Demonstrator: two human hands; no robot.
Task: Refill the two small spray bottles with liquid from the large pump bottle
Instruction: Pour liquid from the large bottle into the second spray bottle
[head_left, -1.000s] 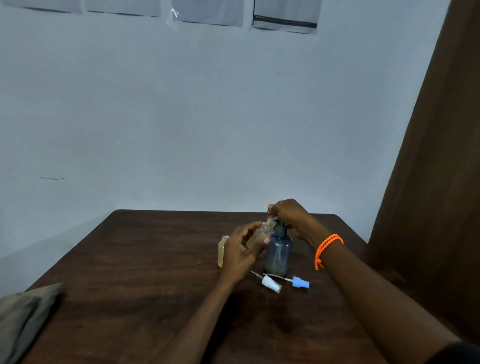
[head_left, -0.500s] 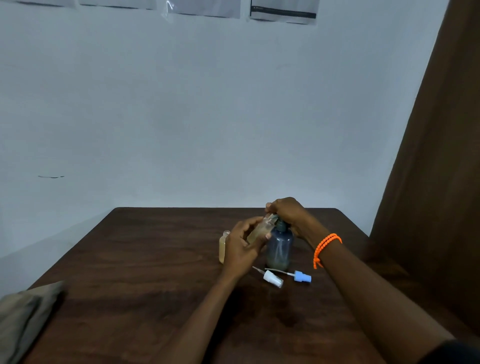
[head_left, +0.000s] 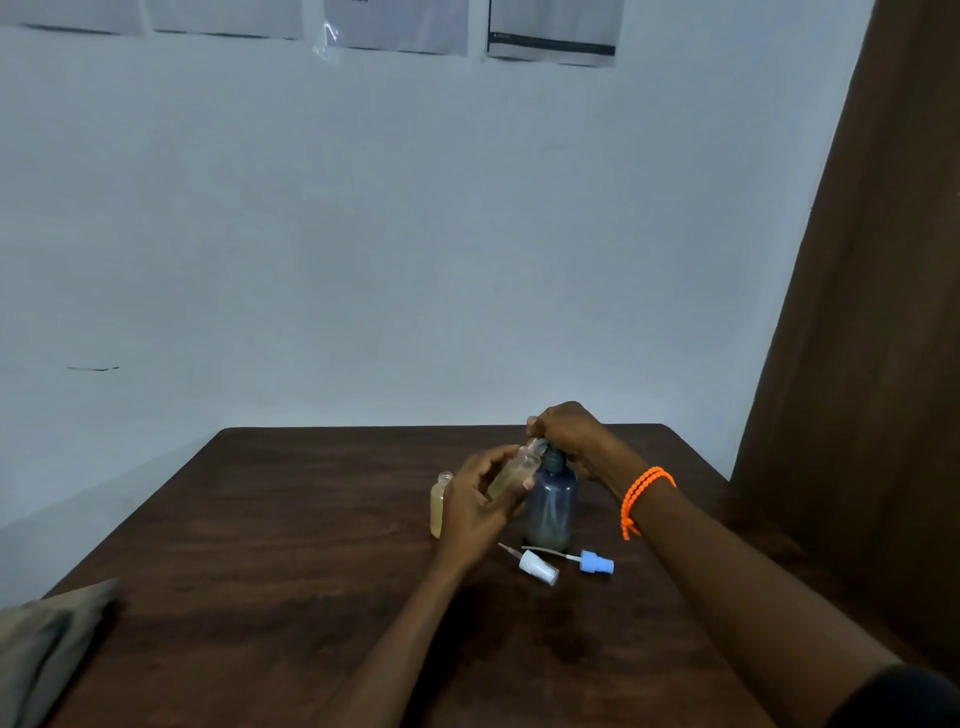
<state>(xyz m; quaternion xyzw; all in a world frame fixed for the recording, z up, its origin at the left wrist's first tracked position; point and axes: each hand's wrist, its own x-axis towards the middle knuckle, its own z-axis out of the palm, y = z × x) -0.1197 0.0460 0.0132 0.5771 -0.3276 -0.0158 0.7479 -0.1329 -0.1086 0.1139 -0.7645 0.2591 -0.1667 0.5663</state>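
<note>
A dark wooden table (head_left: 260, 597) meets a pale wall (head_left: 415, 234), brown curtain (head_left: 883, 312) alongside.

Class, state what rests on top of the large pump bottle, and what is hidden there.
The right hand rests on top of the large pump bottle, fingers curled over its pump head. The hand covers most of the head; the left hand holds a small spray bottle against it.

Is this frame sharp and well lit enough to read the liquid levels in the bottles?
Head view: dim, bluish light and soft focus; the pump bottle reads dark, with only murky liquid near its base. The held spray bottle is partly hidden by the left hand; the standing one shows yellowish liquid. No glare; wide-angle bowing at the edges.
</note>
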